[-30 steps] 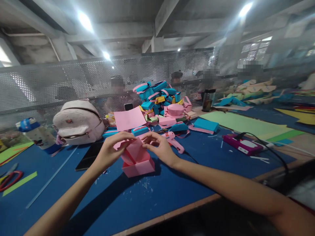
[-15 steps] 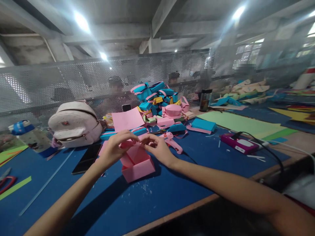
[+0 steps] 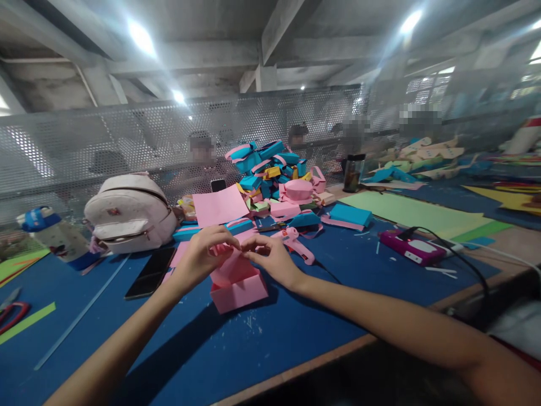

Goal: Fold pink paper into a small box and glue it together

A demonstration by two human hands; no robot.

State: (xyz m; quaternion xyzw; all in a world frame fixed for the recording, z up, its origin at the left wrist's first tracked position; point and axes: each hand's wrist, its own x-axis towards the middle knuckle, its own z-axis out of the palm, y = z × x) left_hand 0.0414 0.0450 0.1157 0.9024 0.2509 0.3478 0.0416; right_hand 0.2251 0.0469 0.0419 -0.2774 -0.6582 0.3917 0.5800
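Observation:
A pink paper box [image 3: 240, 294] with a raised flap stands on the blue table mat in front of me. My left hand [image 3: 211, 251] is closed at the upper edge of the flap, its fingers curled over the paper. From the other side my right hand [image 3: 270, 256] pinches the same edge, its fingertips close to those of the left. The fingers hide part of the flap. Just behind my right hand lies a pink hot glue gun [image 3: 298, 245]. A flat pink paper sheet [image 3: 220, 206] rests beyond my hands.
Behind the box rises a heap of blue and pink paper boxes [image 3: 270, 169]. To the left are a white backpack [image 3: 129, 214], a phone [image 3: 151, 273], a bottle [image 3: 59, 239] and scissors [image 3: 14, 310]. A purple power strip [image 3: 412, 247] with cables lies right, near green paper sheets [image 3: 414, 211].
Both hands stay at the flap's edge, with the fingertips shifted slightly. The flap leans a little differently, while the box stays in place.

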